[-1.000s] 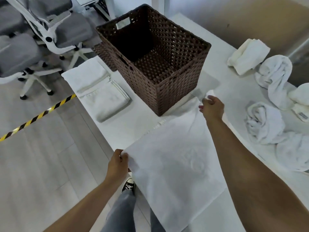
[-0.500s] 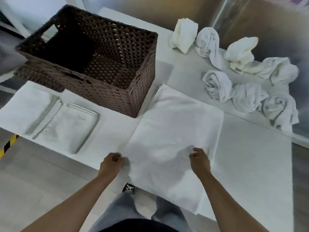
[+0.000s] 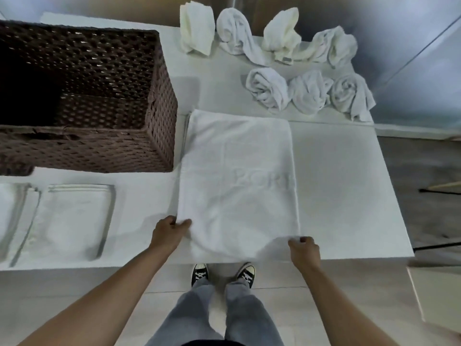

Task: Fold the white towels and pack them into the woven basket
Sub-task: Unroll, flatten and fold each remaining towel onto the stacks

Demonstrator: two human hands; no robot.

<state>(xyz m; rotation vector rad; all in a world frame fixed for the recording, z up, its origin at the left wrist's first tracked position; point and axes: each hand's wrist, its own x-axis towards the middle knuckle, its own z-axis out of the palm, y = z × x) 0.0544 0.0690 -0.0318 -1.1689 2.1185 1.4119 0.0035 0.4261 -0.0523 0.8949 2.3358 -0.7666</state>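
A white towel (image 3: pixel 237 181) lies flat on the white table (image 3: pixel 344 186), folded into a tall rectangle just right of the brown woven basket (image 3: pixel 159 113). My left hand (image 3: pixel 169 233) pinches its near left corner. My right hand (image 3: pixel 303 249) pinches its near right corner, at the table's front edge. The basket looks empty inside. Two folded white towels (image 3: pixel 72 218) lie flat left of my hands, in front of the basket. Several rolled and crumpled white towels (image 3: pixel 309 93) sit at the back right of the table.
The table's front edge runs just past my hands; my shoes (image 3: pixel 199 273) and legs stand below it. Bare tabletop lies right of the towel. Dark cables or rods (image 3: pixel 439 191) cross the floor at the right.
The view has swung right and downward. The towel now lies squarely along the basket's side. My right hand came from its far corner to the near right corner; my left hand stayed on the near left corner.
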